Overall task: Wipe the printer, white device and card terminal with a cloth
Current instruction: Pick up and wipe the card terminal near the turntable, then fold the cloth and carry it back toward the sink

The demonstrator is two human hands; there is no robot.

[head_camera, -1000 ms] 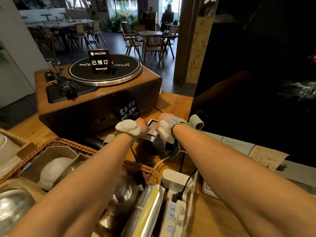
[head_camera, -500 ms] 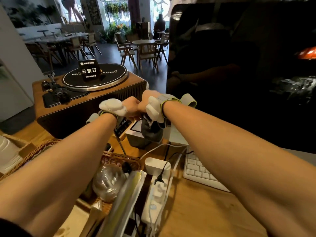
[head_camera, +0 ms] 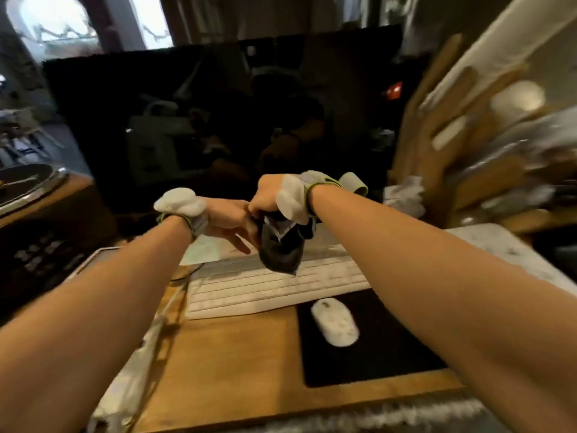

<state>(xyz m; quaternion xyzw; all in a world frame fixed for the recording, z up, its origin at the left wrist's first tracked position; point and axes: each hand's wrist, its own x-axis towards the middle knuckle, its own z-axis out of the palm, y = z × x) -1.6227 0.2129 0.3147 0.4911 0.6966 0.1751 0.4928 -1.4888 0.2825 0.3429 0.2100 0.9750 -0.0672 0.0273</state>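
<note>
Hanging above the white keyboard (head_camera: pixel 274 287), dark cloth (head_camera: pixel 281 248) pinched in right hand (head_camera: pixel 274 195); left hand (head_camera: pixel 226 218) loosely spread, touching it. Beyond keyboard, dark monitor (head_camera: pixel 218 120); nearer, bare worktop (head_camera: pixel 224 364).

A wide dark monitor (head_camera: pixel 218 120) stands at the back of a wooden desk (head_camera: pixel 224 364). Behind the monitor, two bright windows (head_camera: pixel 53 23) glow. Right of it, blurred wooden shelving (head_camera: pixel 468 145) leans; left, a turntable (head_camera: pixel 22 182).
</note>
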